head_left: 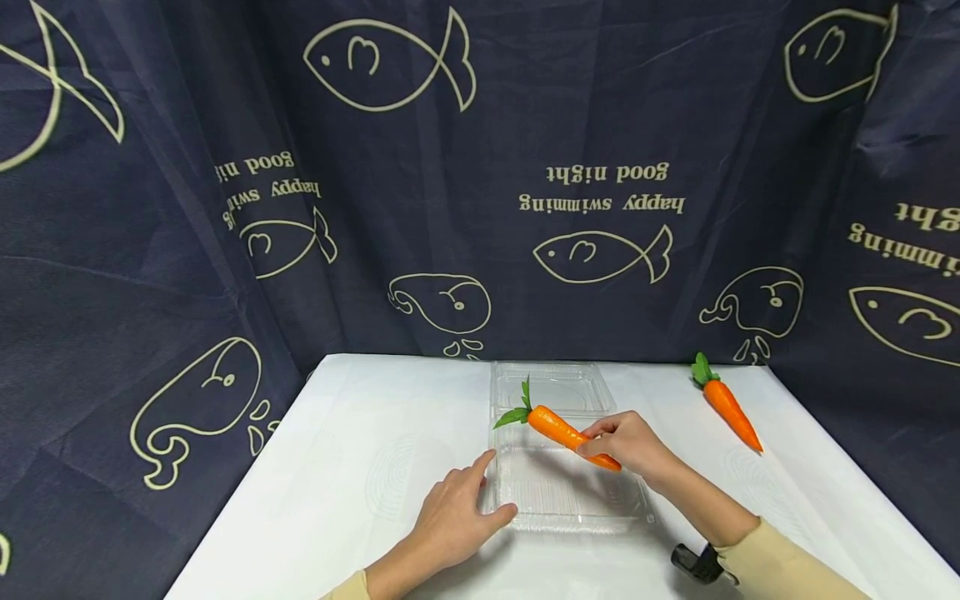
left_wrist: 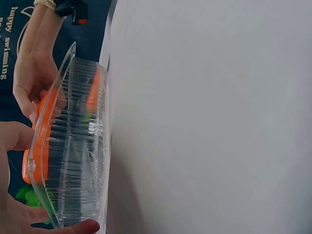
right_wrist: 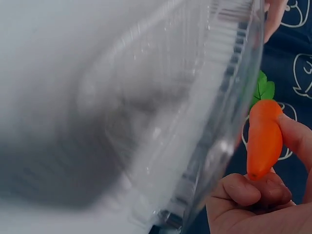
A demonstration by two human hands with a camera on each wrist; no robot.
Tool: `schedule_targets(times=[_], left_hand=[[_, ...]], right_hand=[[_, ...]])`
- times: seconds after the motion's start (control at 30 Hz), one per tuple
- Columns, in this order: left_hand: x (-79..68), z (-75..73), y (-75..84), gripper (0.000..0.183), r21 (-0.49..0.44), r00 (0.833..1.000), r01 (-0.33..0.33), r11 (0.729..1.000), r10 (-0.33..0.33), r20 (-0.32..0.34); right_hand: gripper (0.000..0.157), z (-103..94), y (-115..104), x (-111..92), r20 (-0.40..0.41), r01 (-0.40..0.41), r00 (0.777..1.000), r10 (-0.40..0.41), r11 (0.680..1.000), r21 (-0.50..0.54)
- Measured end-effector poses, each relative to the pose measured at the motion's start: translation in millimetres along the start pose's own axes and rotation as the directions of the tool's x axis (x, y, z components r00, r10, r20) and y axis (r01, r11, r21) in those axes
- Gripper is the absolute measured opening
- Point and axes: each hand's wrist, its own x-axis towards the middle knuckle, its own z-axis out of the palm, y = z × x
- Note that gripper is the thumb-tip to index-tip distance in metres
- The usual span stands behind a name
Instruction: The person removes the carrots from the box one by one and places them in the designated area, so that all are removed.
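Observation:
Between the thumb and fingers of my right hand (head_left: 628, 446) is an orange toy carrot (head_left: 557, 427), pinched near its tapered end, its green leaves pointing up and left. The carrot hangs over the near half of a clear plastic clamshell box (head_left: 566, 521), whose lid (head_left: 551, 388) lies folded back on the far side. My left hand (head_left: 459, 512) has its fingers spread along the box's left edge, thumb at the near corner. In the left wrist view the fingertips (left_wrist: 87, 226) lie against the box wall. The right wrist view shows the carrot (right_wrist: 264, 139) above the rim.
A second toy carrot (head_left: 731, 412) lies on the white table (head_left: 360, 467) at the back right. A dark wrist camera (head_left: 697, 564) sits under the right forearm. Navy fabric (head_left: 480, 192) printed with fish surrounds the table's back and sides.

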Motion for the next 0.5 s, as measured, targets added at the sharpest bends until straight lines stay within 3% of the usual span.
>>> schedule_targets(times=[0.5], left_hand=[[-0.7,-0.6,0.2,0.08,-0.011,1.0,-0.002,1.0,0.002,0.009]], right_hand=[[0.029,-28.8,-1,4,-0.037,0.004,0.999,-0.004,1.0,0.004]])
